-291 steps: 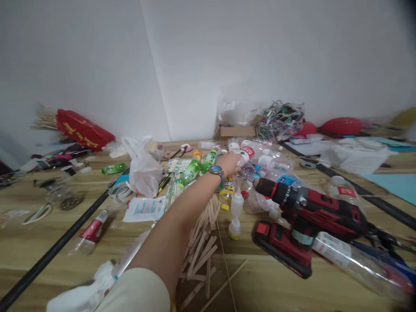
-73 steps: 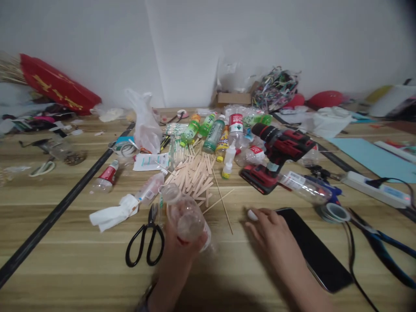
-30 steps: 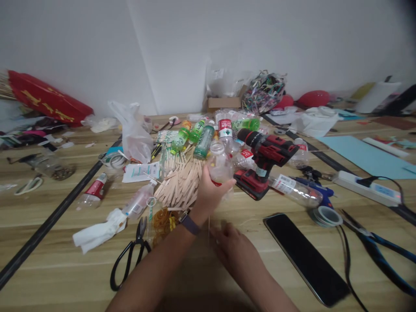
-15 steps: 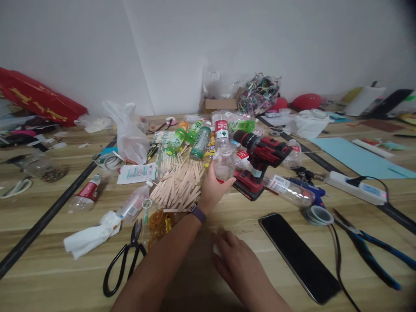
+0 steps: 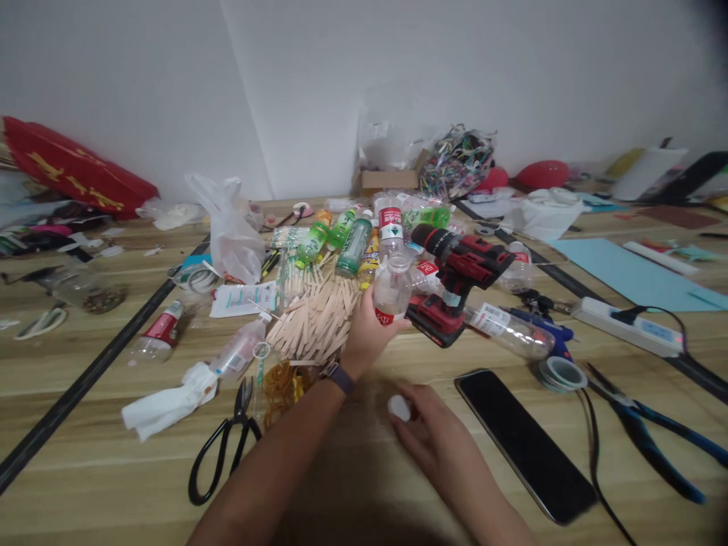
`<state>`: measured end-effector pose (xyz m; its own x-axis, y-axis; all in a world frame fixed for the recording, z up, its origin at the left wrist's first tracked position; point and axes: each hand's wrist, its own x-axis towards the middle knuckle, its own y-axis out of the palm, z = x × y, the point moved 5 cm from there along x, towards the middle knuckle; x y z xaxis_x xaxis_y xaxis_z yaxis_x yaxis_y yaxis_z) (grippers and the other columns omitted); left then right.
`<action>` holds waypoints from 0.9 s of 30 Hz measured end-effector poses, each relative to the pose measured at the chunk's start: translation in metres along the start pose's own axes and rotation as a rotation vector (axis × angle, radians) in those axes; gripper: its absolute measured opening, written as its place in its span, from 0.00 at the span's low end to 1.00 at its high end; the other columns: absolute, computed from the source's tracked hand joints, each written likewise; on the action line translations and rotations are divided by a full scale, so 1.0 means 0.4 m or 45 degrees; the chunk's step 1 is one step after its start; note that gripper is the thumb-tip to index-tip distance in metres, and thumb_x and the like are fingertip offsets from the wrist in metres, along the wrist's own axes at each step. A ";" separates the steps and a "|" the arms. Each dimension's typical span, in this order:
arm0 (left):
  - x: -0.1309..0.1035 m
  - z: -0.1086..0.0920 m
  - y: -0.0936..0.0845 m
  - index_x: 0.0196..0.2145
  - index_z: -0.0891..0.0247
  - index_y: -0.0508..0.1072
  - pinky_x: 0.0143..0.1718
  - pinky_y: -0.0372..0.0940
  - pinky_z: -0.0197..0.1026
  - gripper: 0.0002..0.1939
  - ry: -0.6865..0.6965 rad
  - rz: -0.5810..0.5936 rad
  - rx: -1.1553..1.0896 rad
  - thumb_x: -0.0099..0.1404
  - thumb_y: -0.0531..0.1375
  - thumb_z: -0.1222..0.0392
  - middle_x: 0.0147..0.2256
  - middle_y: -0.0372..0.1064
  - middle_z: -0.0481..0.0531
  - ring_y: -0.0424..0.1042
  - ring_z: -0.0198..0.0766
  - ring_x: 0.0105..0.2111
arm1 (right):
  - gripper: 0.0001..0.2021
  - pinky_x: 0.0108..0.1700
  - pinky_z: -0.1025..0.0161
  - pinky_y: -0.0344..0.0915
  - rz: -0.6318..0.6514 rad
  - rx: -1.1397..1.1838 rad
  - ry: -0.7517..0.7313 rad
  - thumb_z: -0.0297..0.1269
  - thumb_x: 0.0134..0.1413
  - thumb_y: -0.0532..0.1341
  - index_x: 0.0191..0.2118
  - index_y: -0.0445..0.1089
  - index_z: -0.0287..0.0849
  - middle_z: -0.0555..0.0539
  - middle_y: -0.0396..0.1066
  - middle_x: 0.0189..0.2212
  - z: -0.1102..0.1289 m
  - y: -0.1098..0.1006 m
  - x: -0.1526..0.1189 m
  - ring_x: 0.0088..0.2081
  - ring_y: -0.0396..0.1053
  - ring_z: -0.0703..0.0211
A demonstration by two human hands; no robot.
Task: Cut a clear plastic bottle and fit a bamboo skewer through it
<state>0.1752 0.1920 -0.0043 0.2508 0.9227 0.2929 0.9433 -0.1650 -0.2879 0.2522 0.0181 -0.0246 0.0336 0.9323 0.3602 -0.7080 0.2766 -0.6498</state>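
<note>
- The left hand (image 5: 367, 334) has its grip clamped round the lower body of a small clear plastic bottle (image 5: 392, 287), thumb on the near side by the red label, holding it at the middle of the cluttered worktop (image 5: 114, 455).
- The right hand (image 5: 437, 436) rests low on the worktop with its fingertips pinched together on a small white cap (image 5: 399, 407), well apart from the bottle.
- Progress, as read from the frame: the bottle's mouth is open and the cap is off in the other hand; the bottle looks empty, though glare makes that uncertain. Nothing else appears done to it.
- The bottle stands close to upright, long axis vertical, neck pointing up and tilted slightly away from the camera.
- Just right of the bottle sits a red cordless drill (image 5: 460, 284); just left, a heap of wooden craft sticks (image 5: 315, 326). Black scissors (image 5: 224, 447) and a dark phone (image 5: 526, 444) lie nearer the camera.
</note>
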 end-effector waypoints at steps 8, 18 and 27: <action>-0.279 -0.043 -0.111 0.37 0.63 0.75 0.40 0.66 0.44 0.24 -0.540 0.303 -0.460 0.66 0.58 0.37 0.32 0.70 0.52 0.69 0.41 0.34 | 0.14 0.40 0.67 0.72 -0.215 0.323 0.146 0.39 0.62 0.64 0.52 0.70 0.44 0.48 0.74 0.36 0.018 -0.033 -0.022 0.35 0.72 0.61; -0.452 -0.001 -0.078 0.35 0.64 0.79 0.31 0.60 0.36 0.24 -1.021 0.351 -1.268 0.50 0.74 0.43 0.30 0.74 0.51 0.68 0.33 0.28 | 0.24 0.50 0.58 0.73 -0.086 0.526 0.356 0.49 0.52 0.69 0.53 0.74 0.46 0.41 0.75 0.53 -0.009 -0.069 -0.028 0.49 0.74 0.51; -0.461 0.015 -0.142 0.36 0.63 0.80 0.32 0.64 0.37 0.24 -1.184 0.237 -1.229 0.47 0.75 0.43 0.28 0.76 0.50 0.70 0.36 0.29 | 0.30 0.52 0.41 0.69 -0.182 -0.487 0.461 0.65 0.49 0.60 0.47 0.75 0.44 0.35 0.77 0.46 -0.211 -0.338 -0.025 0.47 0.74 0.34</action>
<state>0.0741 0.0334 -0.0476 0.5143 0.6890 -0.5107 0.7832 -0.1348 0.6070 0.4073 -0.0090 0.0030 0.3995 0.8811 0.2532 -0.3738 0.4088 -0.8326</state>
